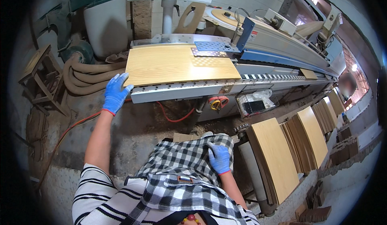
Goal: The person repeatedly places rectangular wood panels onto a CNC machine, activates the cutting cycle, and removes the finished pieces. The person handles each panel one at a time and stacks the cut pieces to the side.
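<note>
A wood-grain board (169, 64) lies flat on the near end of a long machine, its far right part under a perforated blue plate (215, 46). At the board's near left corner is my left hand (116, 92) in a blue knit glove, its fingers stretched along the end edge and the thumb apart, touching rather than wrapped round it. My right hand (220, 159), gloved in the same blue, hangs in front of my black-and-white checked apron (173, 156). Its fingers point away from me, loosely apart, and nothing shows in them.
Stacked wood-grain boards (274, 156) stand on a roller conveyor at right. A wire basket (258, 103) and tape rolls (218, 102) hang below the machine bed. Ribbed hoses (80, 78) and a wooden stool (42, 78) are left; a red hose (173, 119) crosses the floor. A person (347, 86) stands far right.
</note>
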The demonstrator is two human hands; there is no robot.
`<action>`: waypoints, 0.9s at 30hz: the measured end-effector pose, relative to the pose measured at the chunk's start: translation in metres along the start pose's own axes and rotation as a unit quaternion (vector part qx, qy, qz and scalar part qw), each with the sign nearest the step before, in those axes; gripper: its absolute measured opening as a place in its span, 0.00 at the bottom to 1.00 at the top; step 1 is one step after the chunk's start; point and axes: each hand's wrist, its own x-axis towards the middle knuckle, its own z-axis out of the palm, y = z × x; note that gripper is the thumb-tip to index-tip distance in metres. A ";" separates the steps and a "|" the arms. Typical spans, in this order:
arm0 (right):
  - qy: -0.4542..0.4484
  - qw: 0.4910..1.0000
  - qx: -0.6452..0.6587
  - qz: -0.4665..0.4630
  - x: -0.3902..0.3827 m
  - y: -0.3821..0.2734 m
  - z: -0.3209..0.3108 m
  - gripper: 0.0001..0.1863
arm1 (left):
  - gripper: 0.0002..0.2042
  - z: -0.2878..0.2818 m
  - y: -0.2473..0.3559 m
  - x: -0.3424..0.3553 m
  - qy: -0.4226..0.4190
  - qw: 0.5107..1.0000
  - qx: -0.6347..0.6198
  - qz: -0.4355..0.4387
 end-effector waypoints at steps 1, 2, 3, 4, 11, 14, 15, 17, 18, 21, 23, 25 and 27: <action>0.003 1.000 0.010 0.005 -0.001 0.003 0.002 0.13 | 0.25 0.000 0.006 0.002 -0.002 1.000 0.014 0.002; 0.018 0.999 0.036 0.023 -0.003 0.006 0.003 0.12 | 0.26 0.004 0.009 0.004 -0.005 1.000 0.023 0.003; 0.034 0.997 0.062 0.041 -0.005 0.009 0.005 0.12 | 0.26 0.007 0.015 0.006 0.002 0.999 0.030 0.013; 0.050 0.993 0.087 0.059 -0.006 0.011 0.004 0.11 | 0.26 0.011 0.023 0.007 0.008 0.999 0.038 0.023; 0.201 0.958 0.077 0.192 -0.002 0.078 -0.016 0.12 | 0.27 0.052 0.055 0.021 0.062 0.992 0.043 0.099; 0.109 0.975 -0.129 0.147 0.023 0.104 -0.054 0.18 | 0.27 0.075 0.061 0.025 0.150 0.973 0.044 0.168; 0.090 0.964 -0.191 0.163 0.026 0.115 -0.061 0.22 | 0.27 0.067 0.074 0.027 0.084 0.986 0.056 0.135; 0.067 0.949 -0.262 0.162 0.035 0.133 -0.071 0.23 | 0.27 0.048 0.097 0.029 -0.046 0.993 0.082 0.065; 0.046 0.945 -0.285 0.150 0.038 0.144 -0.072 0.23 | 0.26 0.057 0.086 0.028 0.035 0.989 0.081 0.122; -0.011 0.935 -0.332 0.122 0.041 0.179 -0.071 0.24 | 0.25 0.065 0.074 0.027 0.060 0.983 0.070 0.157; -0.042 0.934 -0.338 0.111 0.038 0.191 -0.071 0.25 | 0.25 0.062 0.077 0.026 0.056 0.983 0.064 0.161; -0.020 0.930 -0.350 0.111 0.027 0.190 -0.064 0.25 | 0.24 0.063 0.076 0.027 0.065 0.981 0.060 0.171; 0.006 0.929 -0.353 0.110 0.021 0.178 -0.059 0.24 | 0.23 0.068 0.072 0.026 0.089 0.978 0.060 0.181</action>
